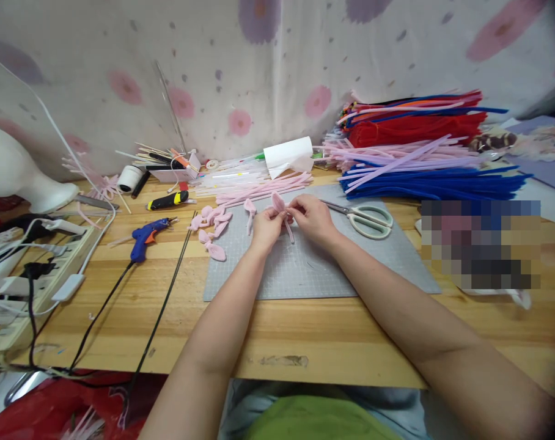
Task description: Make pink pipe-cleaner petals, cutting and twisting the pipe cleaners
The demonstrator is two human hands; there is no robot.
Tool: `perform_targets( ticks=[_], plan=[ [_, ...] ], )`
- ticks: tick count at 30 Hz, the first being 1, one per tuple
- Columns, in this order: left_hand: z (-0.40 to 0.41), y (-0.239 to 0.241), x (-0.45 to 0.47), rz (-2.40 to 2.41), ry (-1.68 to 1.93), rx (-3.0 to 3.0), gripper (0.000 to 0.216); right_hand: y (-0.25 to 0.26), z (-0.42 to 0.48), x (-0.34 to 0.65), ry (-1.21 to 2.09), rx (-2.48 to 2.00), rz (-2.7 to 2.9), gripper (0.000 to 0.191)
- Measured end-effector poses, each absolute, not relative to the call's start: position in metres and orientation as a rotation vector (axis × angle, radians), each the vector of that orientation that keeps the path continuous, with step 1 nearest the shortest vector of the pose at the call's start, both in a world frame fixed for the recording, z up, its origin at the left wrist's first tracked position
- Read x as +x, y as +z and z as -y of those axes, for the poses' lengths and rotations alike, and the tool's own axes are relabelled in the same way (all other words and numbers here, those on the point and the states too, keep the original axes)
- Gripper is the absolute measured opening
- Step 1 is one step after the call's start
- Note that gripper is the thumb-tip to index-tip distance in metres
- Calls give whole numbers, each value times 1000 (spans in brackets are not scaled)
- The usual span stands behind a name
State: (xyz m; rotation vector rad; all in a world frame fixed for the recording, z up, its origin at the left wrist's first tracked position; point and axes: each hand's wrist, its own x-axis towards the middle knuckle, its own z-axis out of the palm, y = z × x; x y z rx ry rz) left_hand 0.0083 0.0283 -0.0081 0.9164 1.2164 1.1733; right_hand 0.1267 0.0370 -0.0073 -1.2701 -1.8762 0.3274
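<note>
Above the grey cutting mat (314,278), my left hand (267,229) pinches a pink pipe-cleaner petal (278,200). My right hand (312,215) is closed on the same piece from the other side, and its stem hangs down between the two hands. Exactly where the fingertips meet it is partly hidden. Left of my left hand lies another pink petal (249,209) with a stem. A cluster of several pink pipe-cleaner petals (209,221) rests at the mat's left edge. Scissors (369,220) with pale green handles lie right of my right hand.
A blue glue gun (143,239) and a yellow-black utility knife (168,200) lie left. Bundles of blue (433,183), pink and red pipe cleaners are stacked at back right. A power strip (43,287) with cables runs along the left. A thin dark rod (172,284) lies nearby.
</note>
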Motion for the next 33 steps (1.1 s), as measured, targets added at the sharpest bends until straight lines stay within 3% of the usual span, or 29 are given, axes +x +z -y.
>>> perform_targets(
  ticks=[3,7,12,26,30,33],
  plan=[
    [-28,-6,8,-1202,1204,898,12,-6,-34,124,367,-1237,1827,11],
    [-29,-6,7,-1196,1256,878,14,-10,-38,122,681,-1207,1657,12],
    [-34,-15,8,-1279,1328,977,12,-19,-44,118,1035,-1216,1405,33],
    [-31,-8,4,-855,1188,705,23,-3,-33,118,2002,-845,779,5],
    [-29,-5,2,-821,1193,692,25,-3,-36,122,2232,-732,672,9],
    [-29,-5,2,-801,1233,706,26,-2,-35,123,2230,-718,757,9]
  ],
)
